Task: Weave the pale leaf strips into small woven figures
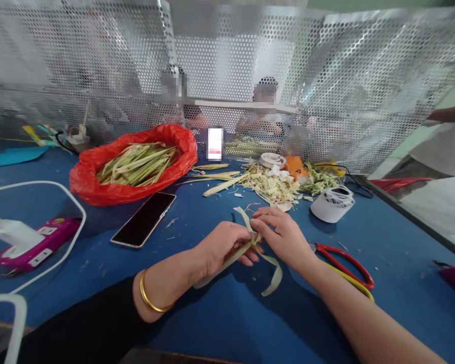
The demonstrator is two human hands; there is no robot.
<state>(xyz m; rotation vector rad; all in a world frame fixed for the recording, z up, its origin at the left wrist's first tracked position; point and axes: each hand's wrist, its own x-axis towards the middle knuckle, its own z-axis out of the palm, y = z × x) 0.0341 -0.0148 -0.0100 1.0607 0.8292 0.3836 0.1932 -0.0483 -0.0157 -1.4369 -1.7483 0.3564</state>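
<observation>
Over the middle of the blue table, my left hand (229, 242) is closed around a pale green leaf strip (273, 280) that looks knotted or crossed at the fingertips. One end curls down to the right and another sticks up between the hands. A longer folded piece runs back under my left palm. My right hand (278, 232) pinches the strip at the crossing, its fingers bent and touching those of the left. The exact grip is partly hidden by the fingers. Beside my right forearm lie scissors (349, 265) with red and yellow handles, blades mostly hidden.
A red plastic bag (136, 194) full of long leaves stands at the back left, near a dark phone (144, 221). Leaf scraps (269, 184) lie behind my hands, with a white roll (331, 205) rightward. A purple power strip (38, 245) with white cable lies left.
</observation>
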